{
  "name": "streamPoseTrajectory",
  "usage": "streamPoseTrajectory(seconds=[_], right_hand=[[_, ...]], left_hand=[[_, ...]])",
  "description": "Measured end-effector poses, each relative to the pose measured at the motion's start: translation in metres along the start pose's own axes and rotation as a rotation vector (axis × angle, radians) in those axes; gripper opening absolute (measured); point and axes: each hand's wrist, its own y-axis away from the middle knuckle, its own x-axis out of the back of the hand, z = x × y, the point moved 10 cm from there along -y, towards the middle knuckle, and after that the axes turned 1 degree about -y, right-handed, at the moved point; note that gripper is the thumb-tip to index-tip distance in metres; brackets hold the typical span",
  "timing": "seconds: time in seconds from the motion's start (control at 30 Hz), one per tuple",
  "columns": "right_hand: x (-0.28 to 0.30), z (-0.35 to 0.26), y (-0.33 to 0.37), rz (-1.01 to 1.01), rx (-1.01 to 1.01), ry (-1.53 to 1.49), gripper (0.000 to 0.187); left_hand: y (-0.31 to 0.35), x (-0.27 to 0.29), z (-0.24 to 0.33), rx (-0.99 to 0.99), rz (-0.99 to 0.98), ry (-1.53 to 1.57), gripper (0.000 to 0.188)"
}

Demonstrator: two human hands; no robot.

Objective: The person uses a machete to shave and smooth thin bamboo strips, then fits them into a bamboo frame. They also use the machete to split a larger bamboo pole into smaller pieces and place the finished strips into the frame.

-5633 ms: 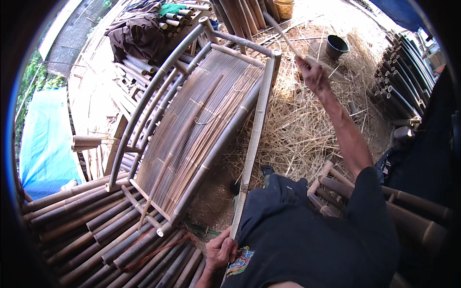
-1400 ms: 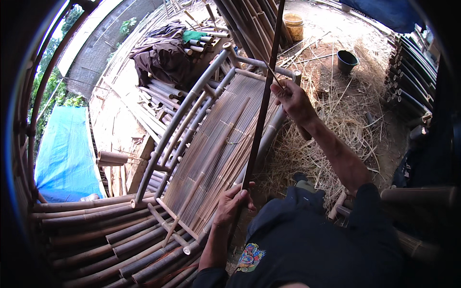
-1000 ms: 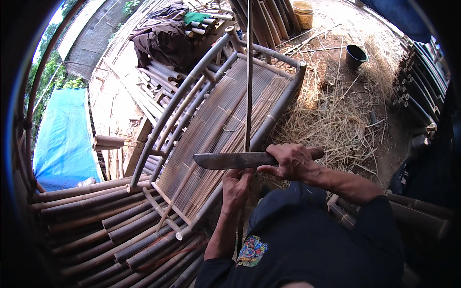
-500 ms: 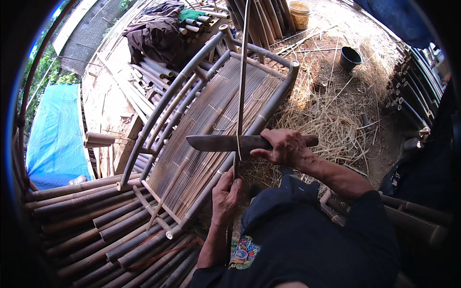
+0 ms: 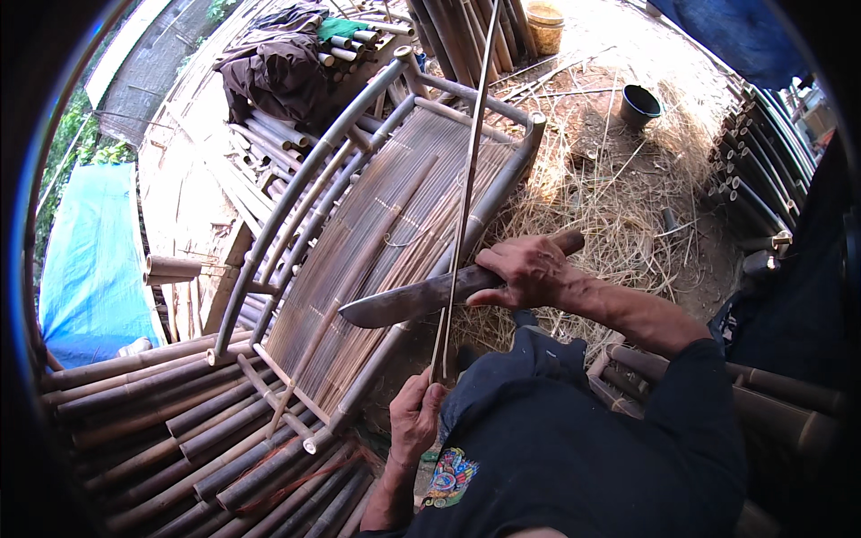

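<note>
My right hand (image 5: pixel 527 271) is wrapped round the wooden handle of a machete (image 5: pixel 395 302), whose broad dark blade points left. The blade lies across a long thin bamboo strip (image 5: pixel 466 179) that rises steeply toward the top of the view. Lower down, my left hand (image 5: pixel 415 414) grips the strip near its lower end, with the thumb along it. Close to the blade the strip looks split into two thin slivers. Behind the strip and blade stands a bamboo bench (image 5: pixel 359 242) with a slatted seat; some loose slats lie on it.
Cut bamboo poles (image 5: pixel 161 394) lie at the lower left, beside a blue tarp (image 5: pixel 94 260). Straw-like shavings (image 5: pixel 583 197) cover ground on the right, near a black bucket (image 5: pixel 640 106) and a yellowish bucket (image 5: pixel 544 29). More poles (image 5: pixel 753 170) are stacked at far right.
The machete has moved down along the strip and its tip has tilted lower. My left hand has moved down and slightly left. The strip leans further right at its top.
</note>
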Motion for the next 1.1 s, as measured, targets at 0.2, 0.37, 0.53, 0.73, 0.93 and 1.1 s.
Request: streamPoseTrajectory(seconds=[0.2, 0.37, 0.53, 0.73, 0.93, 1.1], right_hand=[[0.030, 0.114, -0.004, 0.005, -0.476, -0.041, 0.055], [0.024, 0.104, 0.005, 0.029, -0.472, -0.042, 0.069], [0.022, 0.111, 0.011, 0.000, -0.558, -0.086, 0.069], [0.056, 0.161, 0.004, 0.099, -0.576, 0.102, 0.065], [0.075, 0.193, 0.000, 0.097, -0.609, 0.226, 0.064], [0.074, 0.224, 0.000, 0.014, -0.659, 0.236, 0.065]], left_hand=[[0.020, -0.004, -0.001, 0.063, -0.071, -0.047, 0.027], [0.015, 0.000, 0.007, -0.085, -0.050, -0.158, 0.034], [0.018, 0.002, 0.007, -0.082, -0.066, -0.220, 0.033], [0.035, 0.005, 0.000, -0.082, -0.081, -0.203, 0.030], [0.061, 0.023, -0.021, -0.082, -0.057, -0.226, 0.024], [0.091, 0.037, -0.051, -0.018, -0.019, -0.309, 0.017]])
